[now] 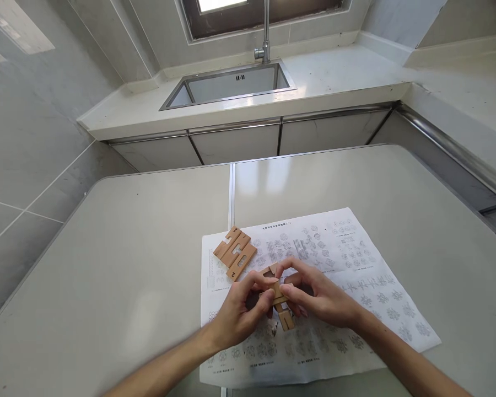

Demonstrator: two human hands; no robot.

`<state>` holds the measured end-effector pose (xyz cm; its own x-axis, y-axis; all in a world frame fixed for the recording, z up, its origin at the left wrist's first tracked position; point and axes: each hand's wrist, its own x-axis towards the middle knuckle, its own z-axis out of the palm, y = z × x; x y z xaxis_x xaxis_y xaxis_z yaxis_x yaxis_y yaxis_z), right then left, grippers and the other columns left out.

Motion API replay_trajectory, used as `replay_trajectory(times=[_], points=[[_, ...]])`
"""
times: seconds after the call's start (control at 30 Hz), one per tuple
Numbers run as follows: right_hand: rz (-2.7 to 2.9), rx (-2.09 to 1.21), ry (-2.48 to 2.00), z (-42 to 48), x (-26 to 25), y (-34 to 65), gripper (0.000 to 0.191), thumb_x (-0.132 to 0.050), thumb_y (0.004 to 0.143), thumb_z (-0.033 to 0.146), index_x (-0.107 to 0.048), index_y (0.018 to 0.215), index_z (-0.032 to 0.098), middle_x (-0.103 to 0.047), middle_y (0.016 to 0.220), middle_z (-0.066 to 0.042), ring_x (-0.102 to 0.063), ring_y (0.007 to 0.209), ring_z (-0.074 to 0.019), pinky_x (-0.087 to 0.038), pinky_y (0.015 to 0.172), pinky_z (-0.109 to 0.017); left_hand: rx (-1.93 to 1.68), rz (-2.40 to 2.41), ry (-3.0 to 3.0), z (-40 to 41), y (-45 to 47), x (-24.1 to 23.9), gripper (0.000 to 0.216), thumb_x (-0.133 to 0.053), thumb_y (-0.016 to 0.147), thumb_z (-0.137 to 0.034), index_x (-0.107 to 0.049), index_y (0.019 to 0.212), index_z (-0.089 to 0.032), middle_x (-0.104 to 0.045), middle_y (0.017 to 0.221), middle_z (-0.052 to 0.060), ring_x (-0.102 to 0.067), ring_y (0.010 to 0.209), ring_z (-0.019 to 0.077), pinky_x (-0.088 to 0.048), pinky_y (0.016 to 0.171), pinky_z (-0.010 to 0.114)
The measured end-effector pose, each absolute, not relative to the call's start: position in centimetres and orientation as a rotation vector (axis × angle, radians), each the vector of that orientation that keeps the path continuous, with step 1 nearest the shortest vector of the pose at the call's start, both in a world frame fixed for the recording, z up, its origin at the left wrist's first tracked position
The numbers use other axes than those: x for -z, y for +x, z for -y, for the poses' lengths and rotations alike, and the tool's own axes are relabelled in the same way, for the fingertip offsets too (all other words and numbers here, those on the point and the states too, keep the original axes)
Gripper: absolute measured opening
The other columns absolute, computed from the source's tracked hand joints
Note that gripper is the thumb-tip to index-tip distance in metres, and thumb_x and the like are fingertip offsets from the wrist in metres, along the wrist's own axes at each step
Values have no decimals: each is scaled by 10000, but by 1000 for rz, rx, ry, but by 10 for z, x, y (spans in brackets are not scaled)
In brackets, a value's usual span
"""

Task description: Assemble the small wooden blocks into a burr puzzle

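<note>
Between my two hands is a small group of interlocked wooden puzzle pieces, held over a printed sheet. My left hand grips it from the left, thumb and index finger pinched on the wood. From the other side my right hand closes on the same pieces with its fingertips. One slotted end sticks out below the fingers; much of the rest is covered by them. Up and to the left, several loose notched wooden pieces lie side by side on the paper, some with a black number.
The white instruction sheet, full of small line drawings, lies on a pale table with a seam down its middle. Beyond the table's far edge are a white counter, a steel sink and a faucet.
</note>
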<state>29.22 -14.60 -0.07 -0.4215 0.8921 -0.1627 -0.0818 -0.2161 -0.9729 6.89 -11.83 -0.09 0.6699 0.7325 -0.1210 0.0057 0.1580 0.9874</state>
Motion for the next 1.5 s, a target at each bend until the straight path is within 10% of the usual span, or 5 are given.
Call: replay_trajectory(times=[0.47,0.7,0.93,1.23,1.5], points=[[1275,-1724,-1044,146,0,291,370,-591,1053,574,-526,1118,215,-599,623,60,-548,566,-126,-459,578,-247,-587,-551,1387,117,72,-2,144,-449,1142,-316,-508,1208,-203,-785,1144,134,-778,1107,277,-621,929,437],[1217,-1721,-1027,145,1,291,376,-627,1039,567,-541,1130,212,-607,633,62,-553,522,-115,-478,547,-243,-619,-404,1393,117,75,-2,713,-886,855,-223,-425,1397,-278,-748,1227,108,-771,1130,304,-617,979,461],[1215,-1614,-974,145,6,292,331,-521,1102,522,-544,1224,215,-644,644,45,-568,502,-130,-486,526,-259,-670,-636,1413,117,67,0,656,-918,800,-307,-532,1326,-240,-732,1156,99,-745,1047,272,-602,883,363],[1787,-617,-1267,142,12,292,189,-609,1043,201,-663,1220,241,-665,1153,-112,-664,1051,-264,-594,882,-425,-733,-752,1162,106,64,-3,648,-864,790,-634,-592,1191,-204,-653,972,32,-626,784,146,-536,681,235],[2003,-543,-1296,143,24,290,176,-586,1065,183,-615,1229,242,-653,1242,-135,-632,1139,-316,-587,916,-488,-762,-823,1221,108,65,-4,590,-874,841,-475,-575,1293,-241,-678,1144,65,-684,970,196,-575,812,276]])
